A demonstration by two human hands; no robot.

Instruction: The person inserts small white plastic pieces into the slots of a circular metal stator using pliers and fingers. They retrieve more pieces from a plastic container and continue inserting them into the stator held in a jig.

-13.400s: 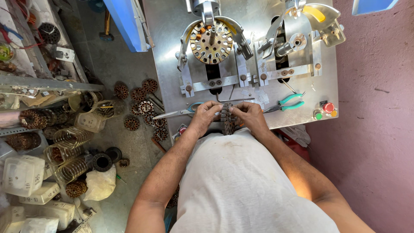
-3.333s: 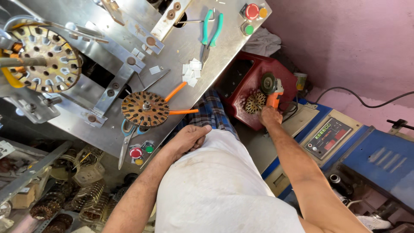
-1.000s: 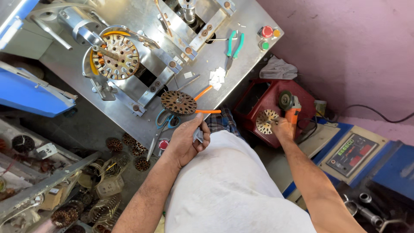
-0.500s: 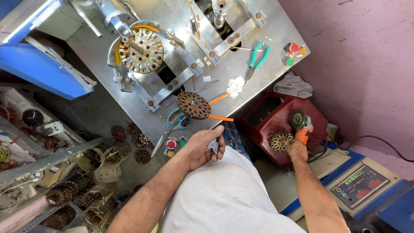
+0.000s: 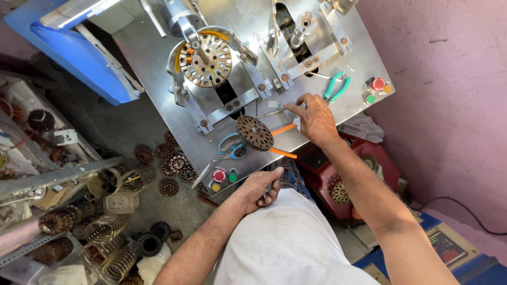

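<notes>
My right hand (image 5: 317, 119) reaches over the steel worktable (image 5: 158, 63), fingers spread, index tip touching a small pale strip (image 5: 273, 104). It holds nothing that I can see. My left hand (image 5: 257, 189) rests at the table's near edge against my lap, its fingers curled around a small grey object that is mostly hidden. Between the hands lies a round brown slotted stator disc (image 5: 255, 132), with two orange-handled tools (image 5: 283, 141) beside it. Blue-handled scissors (image 5: 230, 144) lie to the left of the disc.
A winding fixture holds another stator (image 5: 205, 53) at the table's back. Teal pliers (image 5: 336, 87) and push buttons (image 5: 377, 88) are at the right. A red crate (image 5: 343, 179) with stators stands below. Loose stators (image 5: 169, 163) and wire coils (image 5: 111, 253) cover the floor at left.
My right hand left the red crate and came up onto the table near the pale strips. The left hand dropped slightly toward my lap. The view swung back over the table.
</notes>
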